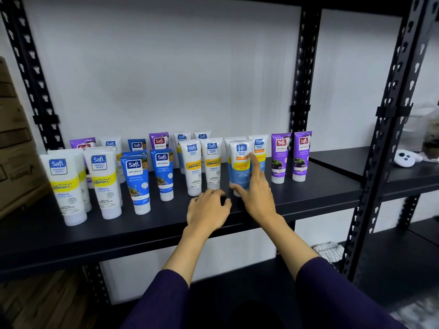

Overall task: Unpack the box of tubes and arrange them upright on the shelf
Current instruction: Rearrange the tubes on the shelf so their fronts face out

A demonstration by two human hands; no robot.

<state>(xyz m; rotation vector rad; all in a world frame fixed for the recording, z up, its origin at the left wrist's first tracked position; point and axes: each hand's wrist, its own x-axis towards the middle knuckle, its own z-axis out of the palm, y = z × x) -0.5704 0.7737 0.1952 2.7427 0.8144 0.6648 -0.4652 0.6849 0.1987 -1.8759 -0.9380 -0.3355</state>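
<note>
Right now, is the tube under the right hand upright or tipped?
Upright: the tube stands on its cap on the shelf, with the right hand touching it.

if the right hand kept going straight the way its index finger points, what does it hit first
Most likely the light-blue Perfect White oil control tube at the front: the right hand has its index finger laid up along that tube's right side, apparently already touching it. Going on, a similar tube stands just behind, though depth is unclear.
</note>
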